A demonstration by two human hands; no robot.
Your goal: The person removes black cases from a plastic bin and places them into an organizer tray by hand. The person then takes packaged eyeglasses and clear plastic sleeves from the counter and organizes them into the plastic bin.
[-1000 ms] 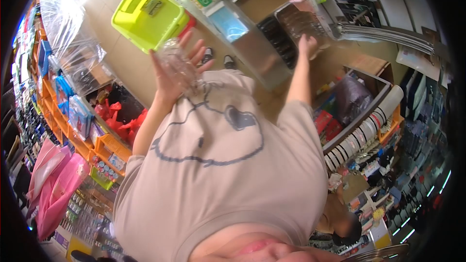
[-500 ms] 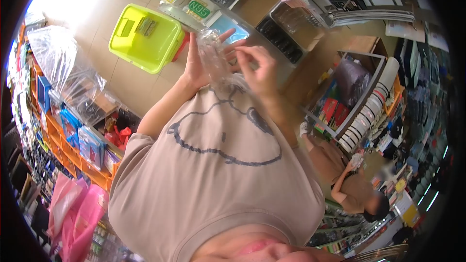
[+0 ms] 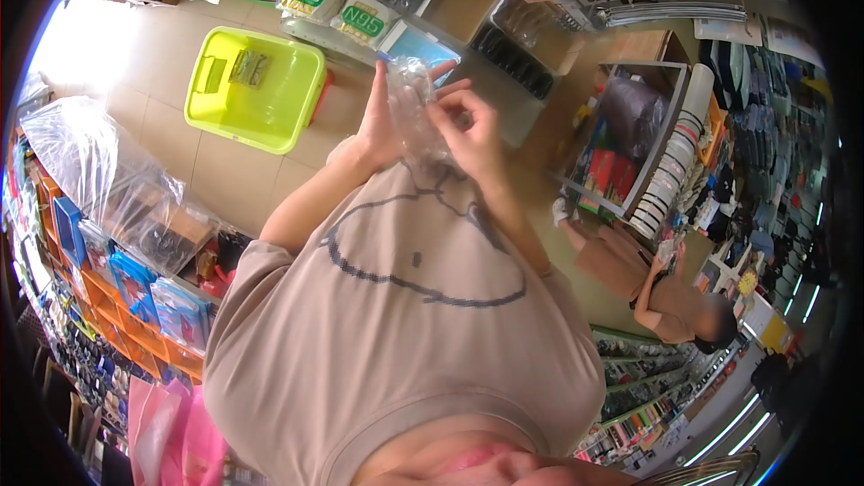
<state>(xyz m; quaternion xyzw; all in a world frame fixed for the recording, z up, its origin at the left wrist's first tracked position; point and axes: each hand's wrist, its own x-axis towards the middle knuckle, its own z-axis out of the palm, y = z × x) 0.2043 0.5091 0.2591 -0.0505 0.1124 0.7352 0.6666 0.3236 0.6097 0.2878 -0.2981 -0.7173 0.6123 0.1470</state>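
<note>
My left hand (image 3: 382,121) is raised palm up in front of my chest, its thumb and fingers spread apart. A crumpled clear plastic bag (image 3: 412,108) lies across that palm and partly covers the fingers. My right hand (image 3: 472,130) comes in from the right side, thumb and forefinger pinched on the bag's right edge. What the bag contains, if anything, I cannot make out.
A lime-green plastic tub (image 3: 297,99) holding a small packet (image 3: 248,68) stands on the tiled floor. Ahead are bags marked N95 (image 3: 363,20) and a black tray (image 3: 513,58). An orange shelf (image 3: 126,324) is at left; another person (image 3: 670,301) stands at right.
My right hand has moved in against the bag and now pinches its edge. The surroundings have shifted with my head; the left hand still has its fingers spread.
</note>
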